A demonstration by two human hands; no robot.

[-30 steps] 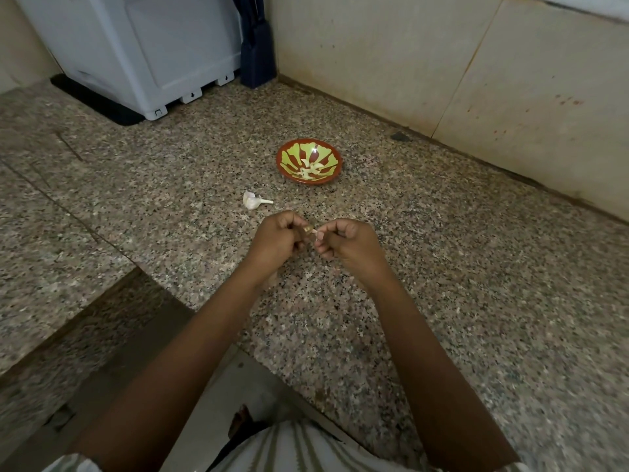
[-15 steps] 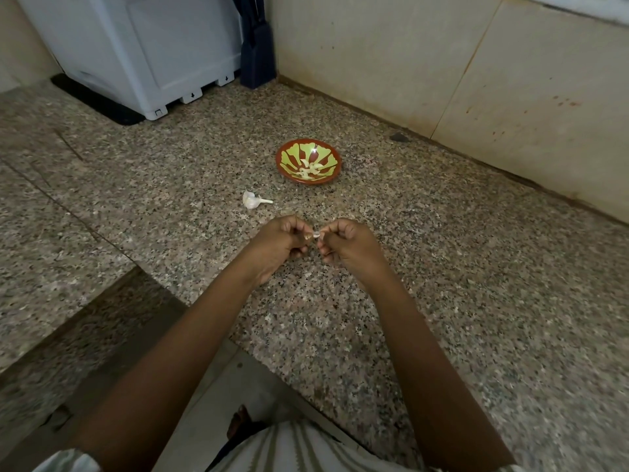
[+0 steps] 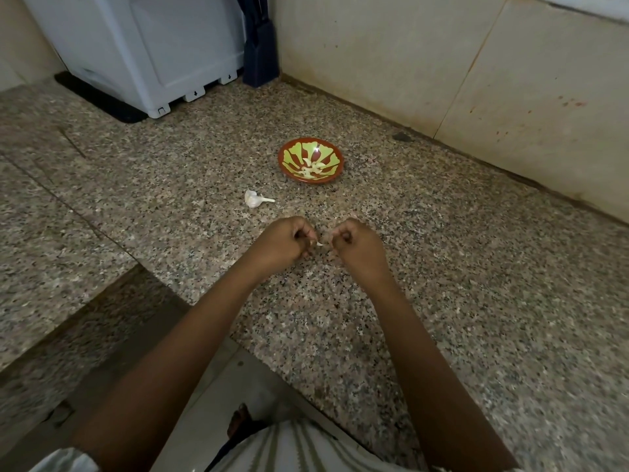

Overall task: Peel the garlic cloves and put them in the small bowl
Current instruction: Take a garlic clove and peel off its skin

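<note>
On open counter [image 3: 476,267], hands [image 3: 284,245] [image 3: 357,248] at clove [image 3: 319,244]

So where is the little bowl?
In the head view, the small bowl sits on the counter, beyond and just right of the garlic bulb.

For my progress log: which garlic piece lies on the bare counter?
The white stalked piece left of the bowl; others sit inside it or in the left hand.

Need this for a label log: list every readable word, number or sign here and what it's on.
No text is readable.
white appliance: tiny dark marks on its feet, too small to read.
small bowl: painted pattern only, no writing.
</note>
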